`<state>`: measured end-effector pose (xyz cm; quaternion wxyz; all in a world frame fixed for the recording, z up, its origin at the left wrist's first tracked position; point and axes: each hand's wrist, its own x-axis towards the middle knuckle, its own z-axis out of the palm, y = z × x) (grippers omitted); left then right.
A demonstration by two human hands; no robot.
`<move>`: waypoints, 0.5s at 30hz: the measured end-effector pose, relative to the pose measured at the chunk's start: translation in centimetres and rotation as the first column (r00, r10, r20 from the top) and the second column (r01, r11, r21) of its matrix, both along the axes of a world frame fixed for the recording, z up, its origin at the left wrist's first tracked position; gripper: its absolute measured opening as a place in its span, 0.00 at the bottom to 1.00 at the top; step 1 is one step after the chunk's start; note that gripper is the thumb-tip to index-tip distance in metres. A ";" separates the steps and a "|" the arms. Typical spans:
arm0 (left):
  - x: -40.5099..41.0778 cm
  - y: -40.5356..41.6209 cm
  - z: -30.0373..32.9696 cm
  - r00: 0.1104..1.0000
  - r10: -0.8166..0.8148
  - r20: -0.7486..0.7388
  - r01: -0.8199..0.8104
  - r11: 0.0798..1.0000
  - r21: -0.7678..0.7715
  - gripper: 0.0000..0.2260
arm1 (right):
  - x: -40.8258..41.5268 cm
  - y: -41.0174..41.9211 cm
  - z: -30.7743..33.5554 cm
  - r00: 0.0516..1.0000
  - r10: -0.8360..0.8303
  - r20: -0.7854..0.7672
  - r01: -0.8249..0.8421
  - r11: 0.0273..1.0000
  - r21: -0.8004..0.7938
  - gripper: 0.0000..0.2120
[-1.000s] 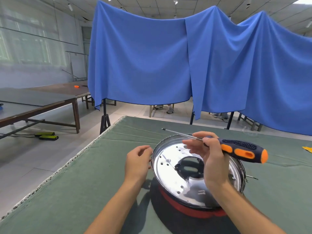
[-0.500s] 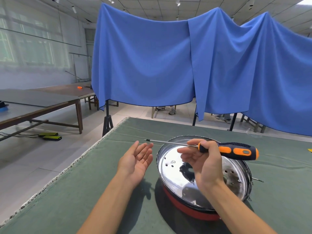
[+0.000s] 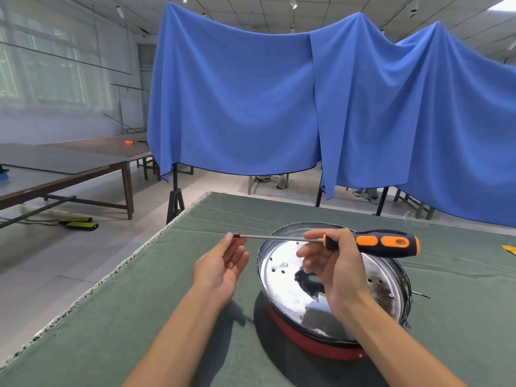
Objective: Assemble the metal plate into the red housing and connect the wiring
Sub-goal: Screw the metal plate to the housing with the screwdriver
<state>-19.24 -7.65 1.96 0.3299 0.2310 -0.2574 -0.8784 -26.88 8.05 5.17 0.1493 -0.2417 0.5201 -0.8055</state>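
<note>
Now: screwdriver (image 3: pixel 371 243) held level in right hand (image 3: pixel 332 270) above metal plate (image 3: pixel 290 291); tip touched by straight fingers of left hand (image 3: pixel 220 270).

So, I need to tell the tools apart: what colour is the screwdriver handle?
Black with orange inserts on the screwdriver handle; head view.

Bright, even daylight from the far-left frosted windows (image 3: pixel 42 65) casts soft shadows on the green cloth-covered bench (image 3: pixel 139 317), glare whitens the shiny round metal plate (image 3: pixel 282 286), and edges bow.
</note>
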 end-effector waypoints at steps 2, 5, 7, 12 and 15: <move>-0.2 0.3 -0.3 0.999 -0.015 0.034 0.016 0.999 -0.042 0.09 | -0.2 0.3 0.3 0.999 -0.041 -0.010 0.041 0.999 0.005 0.15; -0.7 0.8 -0.8 0.969 0.037 0.244 0.028 0.966 -0.259 0.15 | -0.3 0.7 0.8 0.995 -0.101 -0.021 0.101 0.995 -0.010 0.12; -1.2 1.4 -1.5 0.911 0.137 0.389 0.068 0.880 -0.469 0.14 | -0.2 1.0 1.1 0.988 -0.150 -0.038 0.149 0.988 -0.033 0.10; -1.9 3.0 -2.4 0.860 -0.069 0.505 0.358 0.787 -0.502 0.09 | 0.0 1.7 1.5 0.957 -0.233 -0.173 0.222 0.972 -0.076 0.05; -1.6 2.6 -2.0 0.855 -0.153 0.496 0.400 0.802 -0.443 0.04 | -0.3 2.0 1.6 0.940 -0.245 -0.239 0.238 0.969 -0.060 0.06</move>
